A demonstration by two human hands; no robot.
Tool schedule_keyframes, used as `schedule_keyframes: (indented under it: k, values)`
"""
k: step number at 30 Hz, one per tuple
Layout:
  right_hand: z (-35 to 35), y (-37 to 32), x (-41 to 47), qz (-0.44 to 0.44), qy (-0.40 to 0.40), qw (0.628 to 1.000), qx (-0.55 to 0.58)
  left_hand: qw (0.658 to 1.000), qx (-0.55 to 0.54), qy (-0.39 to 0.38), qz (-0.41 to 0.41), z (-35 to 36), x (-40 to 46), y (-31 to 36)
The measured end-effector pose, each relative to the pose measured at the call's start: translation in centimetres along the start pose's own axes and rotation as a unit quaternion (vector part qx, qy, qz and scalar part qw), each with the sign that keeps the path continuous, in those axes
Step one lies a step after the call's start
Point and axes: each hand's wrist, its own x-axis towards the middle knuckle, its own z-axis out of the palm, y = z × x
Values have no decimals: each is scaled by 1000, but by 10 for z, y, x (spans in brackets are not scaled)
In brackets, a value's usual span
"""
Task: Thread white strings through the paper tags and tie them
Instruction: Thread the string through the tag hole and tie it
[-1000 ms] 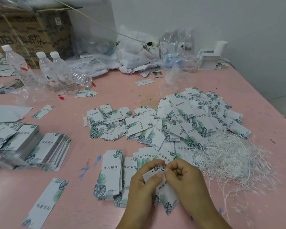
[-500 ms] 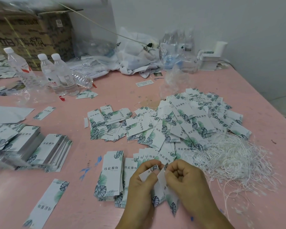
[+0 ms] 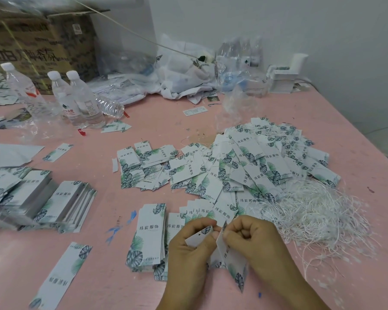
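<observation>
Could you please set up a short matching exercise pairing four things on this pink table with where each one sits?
Things:
1. white strings
2. water bottles
3. cardboard box
4. single tag

Places:
A. far left corner, behind the bottles
B. near left edge, lying alone
C. right of the hands, in a loose tangle
D. far left, standing upright

Pairs: 1-C, 2-D, 3-A, 4-B

Counted on the pink table (image 3: pixel 211 121): three upright water bottles (image 3: pixel 61 97) at far left, one lying bottle (image 3: pixel 109 106) beside them, one cardboard box (image 3: pixel 38 41) behind, two hands; tags and strings uncountable.
</observation>
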Motion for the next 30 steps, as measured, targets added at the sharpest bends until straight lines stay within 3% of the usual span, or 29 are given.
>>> schedule_keyframes:
  k: [5, 8, 12, 16, 19, 21, 24, 26, 27, 30]
  values:
    - [-1, -2, 1, 32, -34, 999, 24, 1000, -1, 7, 7, -2, 0, -1]
    - [-6, -1, 6, 122, -73, 975, 171, 998, -50, 22, -13, 0, 2, 0]
    - [-24, 2, 17, 219, -89, 877, 419, 987, -149, 28, -49, 3, 4, 8]
    - [-34, 4, 23, 257, -94, 786, 555, 969, -222, 43, -98, 3, 7, 14]
    - [-35, 6, 24, 236, -84, 732, 633, 962, -242, 53, -115, 4, 8, 16]
    - [-31, 5, 23, 199, -61, 748, 631, 962, -242, 49, -119, 6, 6, 15]
    - [-18, 0, 16, 113, -30, 843, 525, 965, -224, 41, -127, 8, 4, 13]
    - [-5, -1, 6, 34, -10, 941, 338, 969, -212, 31, -127, 9, 3, 12]
    - [1, 0, 2, -1, 1, 972, 237, 969, -211, 23, -129, 10, 3, 12]
    - [14, 3, -4, -77, 48, 995, 41, 969, -204, 8, -137, 11, 2, 14]
